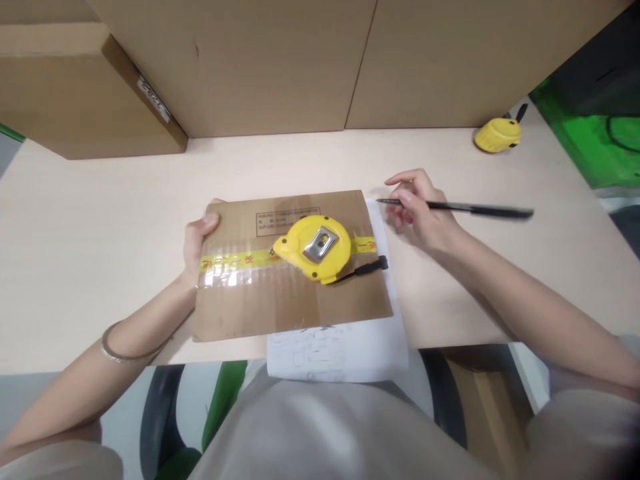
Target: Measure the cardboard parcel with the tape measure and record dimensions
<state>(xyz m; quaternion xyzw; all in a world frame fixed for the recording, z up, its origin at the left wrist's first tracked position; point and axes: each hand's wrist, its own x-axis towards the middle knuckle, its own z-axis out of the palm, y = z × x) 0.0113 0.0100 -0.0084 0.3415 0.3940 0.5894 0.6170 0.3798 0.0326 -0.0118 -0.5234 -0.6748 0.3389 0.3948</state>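
My left hand (199, 241) grips the left edge of a flat cardboard box (290, 307), thumb on top and the other fingers mostly hidden. Yellow printed tape runs across the box. On its top lies a yellow tape measure (326, 247) with a metal clip and a black wrist strap (370, 268). Under the box a white sheet of paper (340, 353) sticks out, with faint drawn lines, hanging past the table edge. To the right of the box, my right hand (417, 208) is closed around a black pen (480, 210), its tip pointing left towards the paper's corner.
A second yellow tape measure (497, 135) stands at the back right of the pale table (100, 220). Large cardboard boxes (280, 67) line the back, and another cardboard box (55, 100) stands at the back left. The front table edge runs close to my body.
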